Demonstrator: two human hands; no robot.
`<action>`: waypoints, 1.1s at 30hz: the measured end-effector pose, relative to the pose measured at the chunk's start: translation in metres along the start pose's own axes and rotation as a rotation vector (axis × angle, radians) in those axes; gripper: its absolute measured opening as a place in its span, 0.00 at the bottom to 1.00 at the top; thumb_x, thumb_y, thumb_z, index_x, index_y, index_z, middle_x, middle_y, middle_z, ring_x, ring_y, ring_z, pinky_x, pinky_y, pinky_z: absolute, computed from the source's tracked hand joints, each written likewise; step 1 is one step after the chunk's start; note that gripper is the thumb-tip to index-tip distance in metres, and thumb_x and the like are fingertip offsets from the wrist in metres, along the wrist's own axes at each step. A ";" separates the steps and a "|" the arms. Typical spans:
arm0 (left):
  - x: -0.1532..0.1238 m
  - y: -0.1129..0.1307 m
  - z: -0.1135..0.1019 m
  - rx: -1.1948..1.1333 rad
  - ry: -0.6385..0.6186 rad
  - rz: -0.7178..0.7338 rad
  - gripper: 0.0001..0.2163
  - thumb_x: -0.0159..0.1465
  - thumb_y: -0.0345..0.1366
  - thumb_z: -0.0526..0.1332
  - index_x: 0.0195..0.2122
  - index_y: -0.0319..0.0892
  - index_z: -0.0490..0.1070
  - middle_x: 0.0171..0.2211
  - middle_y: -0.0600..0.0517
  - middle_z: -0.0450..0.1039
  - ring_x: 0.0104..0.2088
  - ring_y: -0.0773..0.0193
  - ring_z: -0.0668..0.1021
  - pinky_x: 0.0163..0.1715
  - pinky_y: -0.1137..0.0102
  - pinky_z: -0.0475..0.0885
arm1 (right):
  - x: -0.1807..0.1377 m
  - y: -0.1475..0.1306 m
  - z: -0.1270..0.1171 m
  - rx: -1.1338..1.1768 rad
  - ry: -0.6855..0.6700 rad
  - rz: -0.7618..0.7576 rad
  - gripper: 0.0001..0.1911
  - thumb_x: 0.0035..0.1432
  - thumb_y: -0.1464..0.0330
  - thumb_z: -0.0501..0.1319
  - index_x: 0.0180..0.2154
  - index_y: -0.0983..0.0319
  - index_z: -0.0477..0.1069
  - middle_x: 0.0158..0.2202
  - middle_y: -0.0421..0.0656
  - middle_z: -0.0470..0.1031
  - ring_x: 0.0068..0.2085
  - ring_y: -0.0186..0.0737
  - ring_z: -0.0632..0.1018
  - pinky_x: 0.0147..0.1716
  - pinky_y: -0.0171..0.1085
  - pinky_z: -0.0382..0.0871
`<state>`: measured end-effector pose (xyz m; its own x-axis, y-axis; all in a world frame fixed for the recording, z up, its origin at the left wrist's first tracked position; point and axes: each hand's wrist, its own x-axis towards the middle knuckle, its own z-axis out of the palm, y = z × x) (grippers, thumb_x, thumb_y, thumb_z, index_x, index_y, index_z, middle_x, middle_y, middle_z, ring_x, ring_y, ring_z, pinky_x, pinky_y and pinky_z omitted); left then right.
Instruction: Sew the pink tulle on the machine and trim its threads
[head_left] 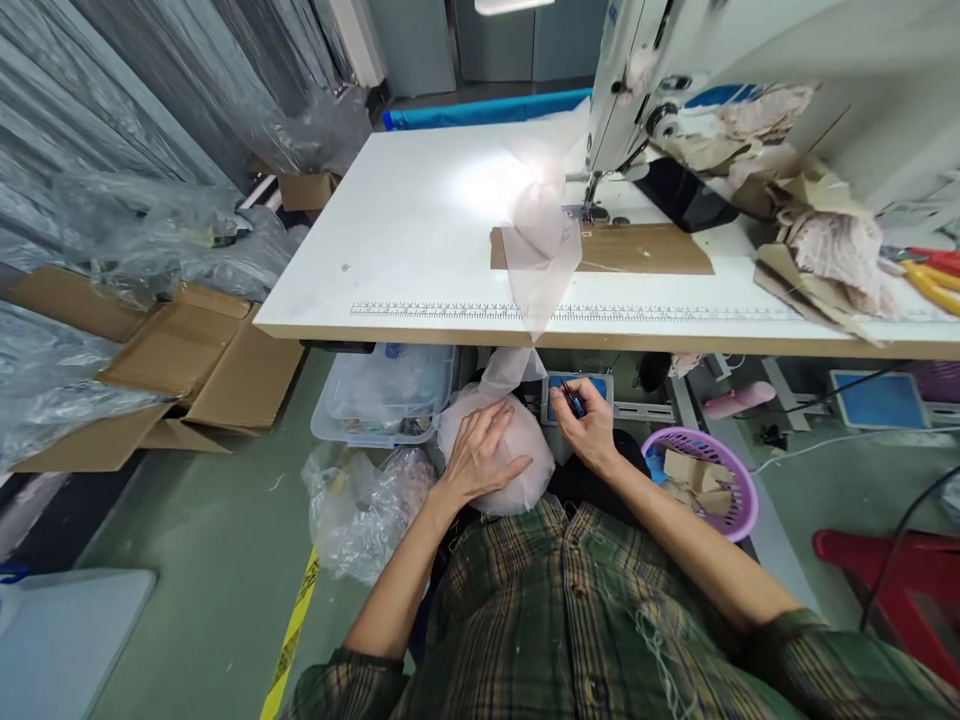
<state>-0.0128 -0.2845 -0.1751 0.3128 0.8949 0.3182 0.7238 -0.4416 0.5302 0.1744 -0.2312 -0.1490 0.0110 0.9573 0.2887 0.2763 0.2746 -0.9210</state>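
My left hand (480, 450) lies with its fingers spread on a rounded bundle of sheer pale pink fabric (525, 480) in my lap. From the bundle, a strip of the same sheer fabric (544, 260) runs up over the table edge to the sewing machine (626, 100). My right hand (589, 425) is closed around small dark thread snips (572, 398), just right of the bundle and below the table edge. The snips are partly hidden by my fingers.
The white sewing table (427, 230) bears a brown cardboard strip (645, 248) and, at right, yellow-handled scissors (934, 285). A purple basket (742, 500) stands to my right. Below left are a clear plastic box (382, 395) and an open carton (240, 370).
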 end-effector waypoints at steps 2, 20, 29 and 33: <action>0.007 0.001 -0.008 -0.052 0.157 -0.051 0.23 0.63 0.45 0.61 0.56 0.39 0.68 0.53 0.39 0.70 0.55 0.49 0.73 0.55 0.54 0.68 | 0.007 -0.005 0.003 0.020 0.033 -0.029 0.13 0.61 0.57 0.57 0.29 0.57 0.61 0.21 0.35 0.61 0.23 0.34 0.62 0.24 0.35 0.59; 0.060 0.009 -0.020 -0.280 0.574 -0.294 0.08 0.64 0.39 0.61 0.36 0.40 0.75 0.35 0.48 0.78 0.38 0.61 0.79 0.45 0.64 0.72 | 0.006 -0.039 -0.005 0.091 -0.048 -0.120 0.12 0.61 0.60 0.59 0.33 0.62 0.75 0.24 0.40 0.73 0.24 0.34 0.70 0.26 0.33 0.65; 0.031 0.049 -0.050 -0.014 0.449 0.230 0.07 0.65 0.38 0.61 0.41 0.43 0.74 0.36 0.49 0.76 0.37 0.62 0.78 0.45 0.61 0.73 | 0.007 -0.063 -0.002 0.096 -0.226 0.000 0.13 0.60 0.61 0.60 0.29 0.64 0.75 0.22 0.37 0.67 0.24 0.31 0.66 0.23 0.31 0.60; 0.037 0.041 -0.076 -0.238 0.373 0.068 0.18 0.67 0.47 0.56 0.50 0.41 0.72 0.50 0.41 0.71 0.51 0.53 0.74 0.51 0.56 0.69 | -0.014 -0.074 -0.018 0.159 -0.461 -0.173 0.09 0.60 0.66 0.60 0.34 0.63 0.78 0.26 0.39 0.73 0.26 0.32 0.70 0.27 0.31 0.64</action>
<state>-0.0180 -0.2746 -0.0822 0.0799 0.7982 0.5970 0.5337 -0.5401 0.6507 0.1710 -0.2665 -0.0802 -0.4568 0.8271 0.3276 0.0869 0.4080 -0.9088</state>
